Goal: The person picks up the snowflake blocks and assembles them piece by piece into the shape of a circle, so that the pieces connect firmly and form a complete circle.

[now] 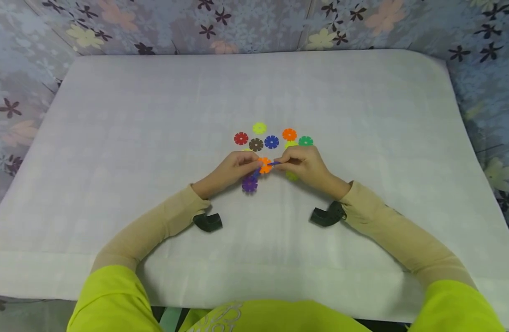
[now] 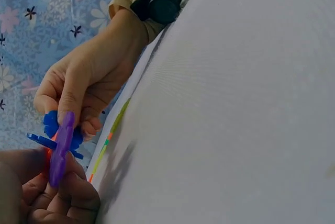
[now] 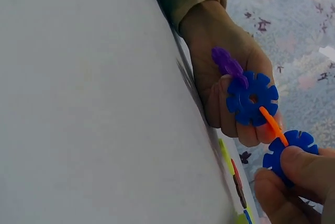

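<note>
My left hand [image 1: 231,170] grips a small chain of notched plastic discs. In that chain a purple disc [image 3: 227,64] slots into a blue disc [image 3: 239,102], and an orange disc [image 3: 271,123] juts from the blue one's other side. Between thumb and fingers, my right hand [image 1: 306,163] pinches a second blue disc [image 3: 301,139], its rim meeting the orange disc's edge at an angle. The left fingers cover part of the chain in the head view. Both hands are close together over the middle of the white table [image 1: 154,115].
Just beyond the hands lie loose discs: yellow [image 1: 260,127], red [image 1: 241,138], brown [image 1: 256,145], blue [image 1: 272,141], orange [image 1: 289,134] and green [image 1: 306,141]. More yellow ones are partly hidden by the hands. Dark curved pieces [image 1: 208,222] sit at both cuffs. Floral fabric [image 1: 254,27] borders the table.
</note>
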The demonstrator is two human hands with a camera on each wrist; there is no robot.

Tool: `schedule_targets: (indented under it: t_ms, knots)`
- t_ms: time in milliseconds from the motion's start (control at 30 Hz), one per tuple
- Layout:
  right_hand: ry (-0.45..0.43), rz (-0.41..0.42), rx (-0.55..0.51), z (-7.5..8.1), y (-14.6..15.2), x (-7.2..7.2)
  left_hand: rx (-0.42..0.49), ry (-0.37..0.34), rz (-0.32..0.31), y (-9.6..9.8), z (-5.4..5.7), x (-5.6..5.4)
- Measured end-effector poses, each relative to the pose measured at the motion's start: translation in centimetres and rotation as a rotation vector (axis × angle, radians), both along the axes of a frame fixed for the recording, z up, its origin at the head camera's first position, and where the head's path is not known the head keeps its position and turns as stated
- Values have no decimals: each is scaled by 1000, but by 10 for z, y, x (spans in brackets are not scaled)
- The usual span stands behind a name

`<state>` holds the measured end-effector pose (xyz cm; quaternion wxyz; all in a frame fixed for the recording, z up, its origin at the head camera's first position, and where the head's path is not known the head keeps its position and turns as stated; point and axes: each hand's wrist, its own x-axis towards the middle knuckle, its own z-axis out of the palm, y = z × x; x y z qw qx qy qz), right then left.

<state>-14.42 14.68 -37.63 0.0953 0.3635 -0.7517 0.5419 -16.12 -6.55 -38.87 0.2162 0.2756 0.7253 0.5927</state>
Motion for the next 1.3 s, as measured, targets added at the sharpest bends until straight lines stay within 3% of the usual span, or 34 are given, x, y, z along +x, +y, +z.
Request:
schedule_targets:
  t_ms: [100, 233, 367, 533, 700, 767, 867, 967, 1133, 1300]
  knots:
    - [67, 1, 40, -13, 3, -6, -5, 10, -19, 0, 9, 2]
    - [133, 10, 66, -17, 4, -9, -15, 17, -54, 1, 24, 5]
    - [106, 50, 44, -17, 4, -11, -31, 28, -57, 0, 30, 6]
    - [106, 80, 50, -16, 2, -13, -21, 23, -56, -2, 29, 4]
    - [107, 53, 50, -9, -5, -9, -12, -3, -34, -5, 11, -1]
    - [65, 20, 39, -2, -8, -5, 7, -53, -16, -5, 3, -2]
    - [-48, -8, 20, 9, -11, 3, 49, -152, -2, -5, 2, 0]
    - [-164, -29, -25, 12, -7, 5, 84, -203, 18, -5, 1, 1]
    - [-283, -46, -77, 3, 2, -1, 114, -251, 36, -5, 2, 0]
    - [-303, -27, -62, -7, 5, -5, 137, -265, 23, -3, 2, 1]
